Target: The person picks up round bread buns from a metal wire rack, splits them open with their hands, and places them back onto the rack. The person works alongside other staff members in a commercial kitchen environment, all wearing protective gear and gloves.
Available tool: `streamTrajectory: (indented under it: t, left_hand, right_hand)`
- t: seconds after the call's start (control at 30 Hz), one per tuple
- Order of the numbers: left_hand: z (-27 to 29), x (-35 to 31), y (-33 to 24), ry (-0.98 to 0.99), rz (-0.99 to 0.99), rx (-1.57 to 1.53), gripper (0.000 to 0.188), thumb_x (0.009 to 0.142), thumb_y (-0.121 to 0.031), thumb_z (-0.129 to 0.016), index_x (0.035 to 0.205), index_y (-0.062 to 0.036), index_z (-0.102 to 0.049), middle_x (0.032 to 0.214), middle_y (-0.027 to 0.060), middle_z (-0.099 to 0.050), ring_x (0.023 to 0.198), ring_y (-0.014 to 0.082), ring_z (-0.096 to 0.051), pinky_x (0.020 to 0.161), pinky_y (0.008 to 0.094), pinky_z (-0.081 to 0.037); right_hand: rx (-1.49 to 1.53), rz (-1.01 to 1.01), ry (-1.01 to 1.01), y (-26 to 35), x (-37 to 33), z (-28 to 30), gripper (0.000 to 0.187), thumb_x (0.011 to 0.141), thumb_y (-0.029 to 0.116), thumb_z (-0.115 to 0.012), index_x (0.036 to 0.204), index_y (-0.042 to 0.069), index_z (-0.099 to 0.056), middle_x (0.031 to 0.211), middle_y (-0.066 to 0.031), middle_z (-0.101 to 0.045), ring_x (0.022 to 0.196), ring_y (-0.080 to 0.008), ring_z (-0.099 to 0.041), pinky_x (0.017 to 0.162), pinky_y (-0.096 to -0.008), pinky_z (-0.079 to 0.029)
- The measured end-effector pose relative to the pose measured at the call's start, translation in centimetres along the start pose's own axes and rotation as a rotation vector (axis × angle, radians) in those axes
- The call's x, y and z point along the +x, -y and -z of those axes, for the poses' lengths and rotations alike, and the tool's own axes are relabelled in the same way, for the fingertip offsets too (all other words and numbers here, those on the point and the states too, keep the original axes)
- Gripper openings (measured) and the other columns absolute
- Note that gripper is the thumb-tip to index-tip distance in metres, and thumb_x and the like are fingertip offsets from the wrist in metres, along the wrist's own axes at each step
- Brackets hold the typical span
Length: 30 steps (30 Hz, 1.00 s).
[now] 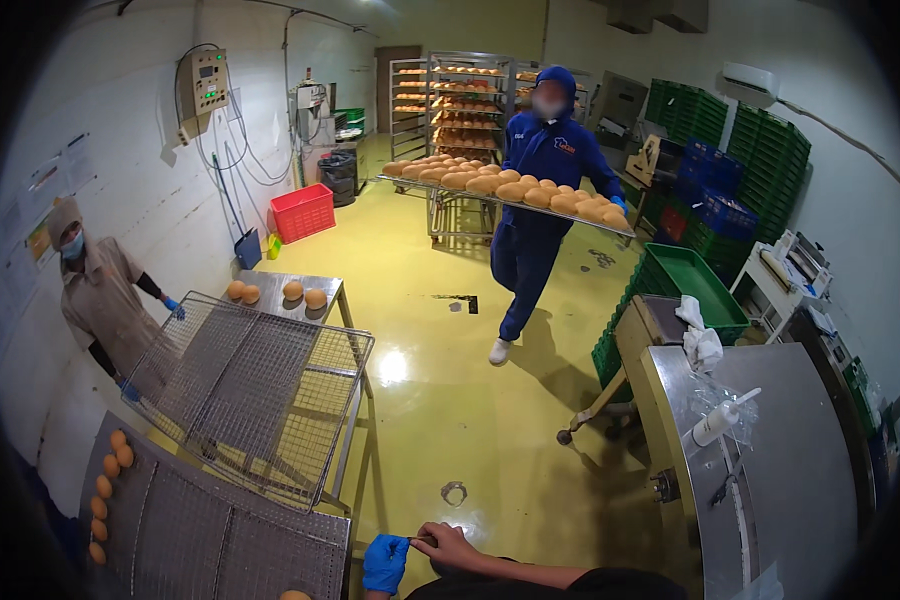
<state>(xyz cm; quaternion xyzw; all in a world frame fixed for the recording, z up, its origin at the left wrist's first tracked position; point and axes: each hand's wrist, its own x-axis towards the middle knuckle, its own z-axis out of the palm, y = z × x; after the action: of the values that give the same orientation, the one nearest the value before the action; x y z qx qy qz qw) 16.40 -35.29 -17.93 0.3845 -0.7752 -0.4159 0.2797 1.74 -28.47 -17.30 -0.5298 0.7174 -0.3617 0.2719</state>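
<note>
At the lower edge, my left hand [384, 564] wears a blue glove and is closed. My bare right hand [452, 551] comes in from the right and meets it, fingertips pinched together at the glove's edge. Something small and dark may be between the two hands; it is too small to name. Left of them lies a wire rack [185, 530] on a table, with several round brown buns [104, 487] along its far-left side. Another bun [295, 595] is partly cut off at the lower edge.
A person in blue [555, 150] carries a wide tray of buns [510, 190] across the yellow floor. At left, another person [105, 290] holds a wire rack [250, 370]. A steel machine [800, 420] with a white bottle [715, 424] stands right, near green crates [690, 285].
</note>
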Motion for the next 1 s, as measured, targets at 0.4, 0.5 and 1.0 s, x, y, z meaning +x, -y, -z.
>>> streamTrajectory:
  t: [0.4, 0.5, 1.0]
  left_hand:
    - [1.0, -2.5, 0.8, -0.164, 0.077, 0.051, 0.018, 0.078, -0.021, -0.062, 0.074, -0.0039, -0.056, 0.065, 0.0094, -0.054, 0.058, 0.0213, -0.052, 0.055, 0.0328, -0.042]
    - [1.4, -3.0, 0.6, -0.181, 0.110, 0.071, 0.022, 0.077, -0.026, -0.063, 0.072, -0.0049, -0.056, 0.067, 0.0129, -0.054, 0.062, 0.0295, -0.054, 0.056, 0.0377, -0.042]
    - [3.5, -5.8, 0.6, -0.282, 0.179, 0.028, 0.023, 0.078, -0.023, -0.062, 0.069, -0.0035, -0.052, 0.066, 0.0129, -0.050, 0.061, 0.0297, -0.050, 0.055, 0.0371, -0.039]
  right_hand:
    - [0.039, 0.082, 0.080, 1.2, 0.0, -1.4, 0.032, 0.079, 0.039, -0.059, 0.081, 0.007, -0.057, 0.068, -0.0083, -0.057, 0.066, -0.0226, -0.054, 0.061, -0.0366, -0.039]
    - [0.047, 0.102, 0.099, 1.5, 0.0, -1.7, 0.031, 0.079, 0.037, -0.060, 0.080, 0.007, -0.057, 0.067, -0.0085, -0.056, 0.064, -0.0217, -0.053, 0.059, -0.0356, -0.039]
    - [0.030, 0.077, 0.340, 2.5, -0.1, -4.2, 0.033, 0.079, 0.041, -0.056, 0.087, 0.008, -0.058, 0.084, -0.0078, -0.060, 0.083, -0.0268, -0.055, 0.072, -0.0422, -0.035]
